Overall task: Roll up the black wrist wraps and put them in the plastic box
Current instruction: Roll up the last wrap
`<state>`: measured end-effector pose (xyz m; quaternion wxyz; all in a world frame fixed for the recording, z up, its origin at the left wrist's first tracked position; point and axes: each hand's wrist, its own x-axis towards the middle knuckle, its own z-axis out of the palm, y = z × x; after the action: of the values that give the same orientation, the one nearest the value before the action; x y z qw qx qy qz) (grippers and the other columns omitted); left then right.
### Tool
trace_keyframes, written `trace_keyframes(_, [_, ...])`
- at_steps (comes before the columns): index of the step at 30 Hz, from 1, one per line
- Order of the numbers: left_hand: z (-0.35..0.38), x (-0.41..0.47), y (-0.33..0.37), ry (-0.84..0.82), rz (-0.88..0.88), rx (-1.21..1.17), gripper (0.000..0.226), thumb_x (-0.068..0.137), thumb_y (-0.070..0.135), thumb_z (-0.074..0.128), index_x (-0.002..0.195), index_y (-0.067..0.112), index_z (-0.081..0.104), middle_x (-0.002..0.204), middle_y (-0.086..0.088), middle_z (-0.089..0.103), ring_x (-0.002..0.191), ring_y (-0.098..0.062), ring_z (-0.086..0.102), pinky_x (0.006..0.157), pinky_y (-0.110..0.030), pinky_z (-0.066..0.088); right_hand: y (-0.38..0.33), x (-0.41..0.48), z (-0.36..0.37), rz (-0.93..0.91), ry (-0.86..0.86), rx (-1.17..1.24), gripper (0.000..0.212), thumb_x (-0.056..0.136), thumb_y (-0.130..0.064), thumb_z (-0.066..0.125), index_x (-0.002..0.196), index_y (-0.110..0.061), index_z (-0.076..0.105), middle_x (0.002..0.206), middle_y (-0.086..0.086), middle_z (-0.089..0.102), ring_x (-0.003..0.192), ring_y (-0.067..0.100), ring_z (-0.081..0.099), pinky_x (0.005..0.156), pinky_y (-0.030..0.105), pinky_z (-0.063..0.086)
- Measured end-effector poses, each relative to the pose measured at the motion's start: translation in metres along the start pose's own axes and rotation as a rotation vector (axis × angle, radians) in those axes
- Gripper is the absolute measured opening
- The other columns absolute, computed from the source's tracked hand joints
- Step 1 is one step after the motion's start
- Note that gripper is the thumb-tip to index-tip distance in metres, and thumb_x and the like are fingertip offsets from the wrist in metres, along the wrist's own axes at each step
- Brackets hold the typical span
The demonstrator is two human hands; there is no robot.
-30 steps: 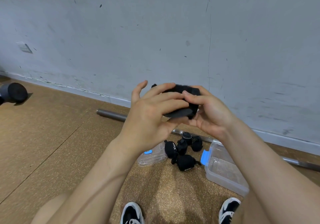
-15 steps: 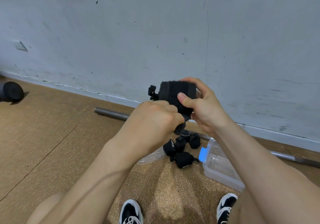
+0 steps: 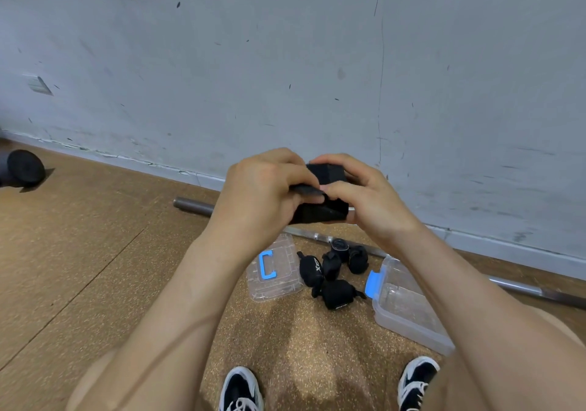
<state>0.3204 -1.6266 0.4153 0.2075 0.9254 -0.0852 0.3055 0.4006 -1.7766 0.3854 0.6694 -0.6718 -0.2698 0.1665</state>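
both hands were raised in front of the chest, meeting around one black wrist wrap (image 3: 328,174) held in the air, well above the floor and not in the box. the left hand (image 3: 263,195) was curled round the wrap's left side, its fingers bent inward over a loose flat end of the strap. the right hand (image 3: 372,202) grasped the wrap from the other side, with its thumb laid across the front of the bundle and its fingers wrapped behind. the two hands touched each other at the middle, and how tightly the roll was wound could not be told, since the fingers hid much of it. below the hands, five rolled wraps (image 3: 337,293) lay in a loose cluster on the cork floor (image 3: 79,252), some touching one another. the plastic box (image 3: 402,302) stood open just to the right of that cluster, with a blue latch (image 3: 371,283) on its near-left end. its clear lid (image 3: 279,287), bearing a blue clip (image 3: 266,266), lay flat just to the left of the cluster. a metal bar (image 3: 193,206) ran along the foot of the grey wall (image 3: 285,61) behind everything. a dark round weight (image 3: 23,168) sat far off at the left edge. two black and white shoes (image 3: 241,390) showed at the bottom.
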Motion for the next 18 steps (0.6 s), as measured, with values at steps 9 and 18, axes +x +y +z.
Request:
trace_keyframes(9, [-0.0033, 0.0027, -0.0003, -0.112, -0.128, -0.063, 0.016, 0.066, 0.031, 0.080, 0.077, 0.019, 0.077, 0.075, 0.008, 0.063, 0.075, -0.014, 0.060, 0.070, -0.040, 0.048, -0.0005, 0.0000, 0.0081, 0.016, -0.008, -0.099, 0.035, 0.083, -0.009, 0.051, 0.089, -0.038, 0.069, 0.077, -0.028, 0.066, 0.082, -0.003, 0.059, 0.081, 0.028, 0.048])
trace_keyframes(18, [-0.0044, 0.0014, -0.0059, -0.154, -0.430, -0.101, 0.022, 0.071, 0.024, 0.085, 0.065, 0.037, 0.068, 0.068, 0.014, 0.067, 0.076, -0.010, 0.065, 0.069, -0.027, 0.050, 0.0022, -0.0036, 0.0087, -0.103, -0.065, -0.220, 0.028, 0.079, -0.040, 0.078, 0.105, -0.031, 0.070, 0.099, -0.017, 0.070, 0.097, -0.002, 0.063, 0.087, 0.017, 0.049])
